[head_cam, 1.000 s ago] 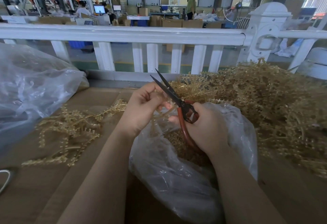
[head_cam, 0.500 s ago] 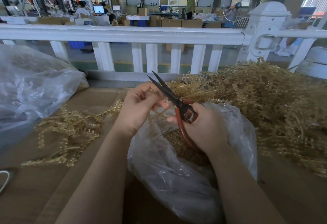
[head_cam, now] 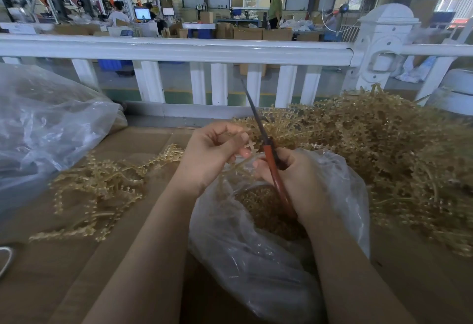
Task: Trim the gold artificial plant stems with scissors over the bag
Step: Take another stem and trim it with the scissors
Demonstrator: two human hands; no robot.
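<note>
Scissors (head_cam: pixel 266 144), blades closed toward 12 o'clock, sit gripped in the right hand (head_cam: pixel 294 177); left hand (head_cam: pixel 212 154) pinches a gold stem (head_cam: pixel 245 161) above the clear bag (head_cam: pixel 256 259), handles partly hidden.

Gold stems (head_cam: pixel 384 149), clear bag (head_cam: pixel 256 259), orange-red scissors (head_cam: pixel 272 162) handles — dark blades — white railing (head_cam: pixel 179 51), brown cardboard (head_cam: pixel 143 144).

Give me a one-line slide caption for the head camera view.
Left hand pinches a gold stem while the right hand holds closed scissors over the plastic bag.
</note>
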